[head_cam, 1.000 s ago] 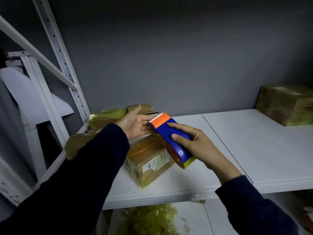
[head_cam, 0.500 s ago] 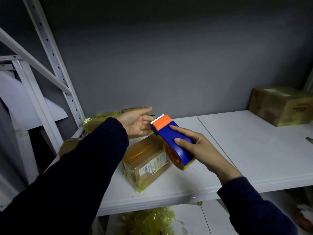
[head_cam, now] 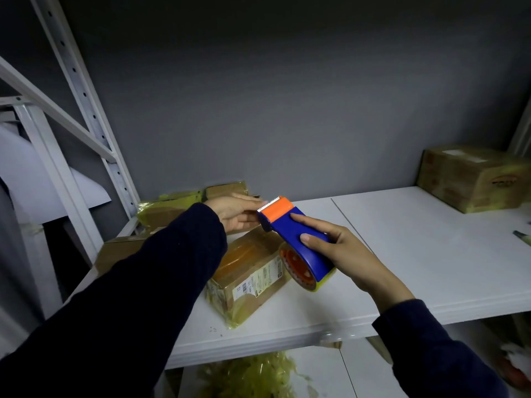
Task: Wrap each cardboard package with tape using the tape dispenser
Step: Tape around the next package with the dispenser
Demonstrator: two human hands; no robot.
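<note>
Below the shelf's front edge lies a heap of crumpled yellow tape [head_cam: 250, 374]. On the white shelf [head_cam: 416, 254], near its front edge toward the left, sits a cardboard package [head_cam: 250, 278] partly covered in yellowish tape. Just above it, the right hand [head_cam: 353, 254] grips the blue tape dispenser [head_cam: 298, 245], with its orange blade end pointing away. The left hand [head_cam: 235, 215] reaches to that blade with its fingers nearly straight; whether it pinches tape cannot be told. More packages [head_cam: 169, 208] fill the back left corner, and a box [head_cam: 471, 176] stands at the back right.

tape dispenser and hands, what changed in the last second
Little changed. The left hand has lowered its raised thumb and lies flatter, fingertips at the serrated orange end of the tape dispenser. The right hand grips the dispenser as before, above the labelled cardboard package, unmoved on the shelf.
</note>
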